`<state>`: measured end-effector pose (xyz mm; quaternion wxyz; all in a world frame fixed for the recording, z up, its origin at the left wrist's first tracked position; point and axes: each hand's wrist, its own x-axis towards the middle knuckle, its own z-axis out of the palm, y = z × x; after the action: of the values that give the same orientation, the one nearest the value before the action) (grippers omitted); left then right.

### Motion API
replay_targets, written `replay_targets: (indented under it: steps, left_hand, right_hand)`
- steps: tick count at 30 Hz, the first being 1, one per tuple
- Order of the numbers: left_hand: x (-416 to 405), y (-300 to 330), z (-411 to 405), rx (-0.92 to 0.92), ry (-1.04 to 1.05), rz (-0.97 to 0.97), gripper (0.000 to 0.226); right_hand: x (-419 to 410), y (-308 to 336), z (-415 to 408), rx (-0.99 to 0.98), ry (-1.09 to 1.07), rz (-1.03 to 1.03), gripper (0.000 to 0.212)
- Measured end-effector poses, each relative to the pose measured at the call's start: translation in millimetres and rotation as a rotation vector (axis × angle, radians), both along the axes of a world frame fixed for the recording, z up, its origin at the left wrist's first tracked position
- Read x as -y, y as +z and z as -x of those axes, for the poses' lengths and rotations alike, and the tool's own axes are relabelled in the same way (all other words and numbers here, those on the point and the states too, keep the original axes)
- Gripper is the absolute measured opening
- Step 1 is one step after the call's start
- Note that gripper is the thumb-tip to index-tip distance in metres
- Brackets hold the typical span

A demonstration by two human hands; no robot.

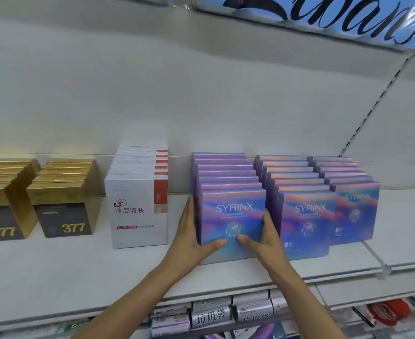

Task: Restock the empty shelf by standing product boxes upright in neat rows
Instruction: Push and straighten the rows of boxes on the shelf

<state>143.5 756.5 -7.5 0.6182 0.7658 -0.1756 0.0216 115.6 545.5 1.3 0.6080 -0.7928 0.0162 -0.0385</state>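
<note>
Head view: both hands' fingers clasp the front SYRINX box from either side.

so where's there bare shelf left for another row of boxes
Bare shelf lies right of the third SYRINX row, plus the front strip. A narrow gap separates the white boxes from the row both hands hold. Between SYRINX rows it is crowded.

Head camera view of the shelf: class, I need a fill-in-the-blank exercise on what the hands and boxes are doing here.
1. Both hands, left hand and right hand, hold the front box of the leftmost ____ row.
2. There are ____ rows of those iridescent boxes.
3. The gold-and-black boxes show the number ____.
4. The white box has a ____ stripe on its right edge.

Missing words: SYRINX; three; 377; red
</note>
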Motion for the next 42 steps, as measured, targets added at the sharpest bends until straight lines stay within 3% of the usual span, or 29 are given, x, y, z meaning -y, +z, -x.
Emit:
replay_targets:
  steps: [5,13,19,22,26,32,34,37,42]
  left_hand:
    - [5.6,2.7,-9.5,-0.049,-0.011,0.088,0.109]
    - [10.6,-8.2,-19.9,-0.179,-0.035,0.148,0.105]
    - [15.4,-1.1,-30.9,-0.267,0.002,0.163,0.089]
    - [12.1,2.1,-35.8,-0.263,-0.008,0.175,0.098]
    - [11.4,6.4,-34.9,-0.296,0.006,0.179,0.114]
    - [12.5,6.3,-29.5,-0.288,0.063,0.229,0.106]
    - [12.8,6.2,-31.1,-0.270,0.084,0.224,0.114]
    - [14.6,7.3,-31.5,-0.298,0.094,0.264,0.128]
    - [16.3,12.4,-31.8,-0.316,0.067,0.293,0.126]
  right_hand:
    - [-1.6,-0.9,-4.0,0.033,-0.008,-0.065,0.105]
    - [4.3,-4.5,-24.5,0.059,0.039,-0.078,0.082]
    - [-3.1,2.5,-35.4,0.109,0.046,-0.083,0.090]
    - [-5.3,5.4,-40.5,0.115,0.046,-0.100,0.096]
    - [-5.8,10.1,-46.1,0.105,0.030,-0.266,0.073]
    - [-8.0,10.2,-39.8,0.051,0.079,-0.253,0.068]
    - [-7.7,11.1,-42.1,0.030,0.088,-0.258,0.067]
    - [-6.8,11.4,-44.8,0.017,0.090,-0.234,0.073]
    - [-8.0,13.1,-47.7,0.056,0.086,-0.246,0.083]
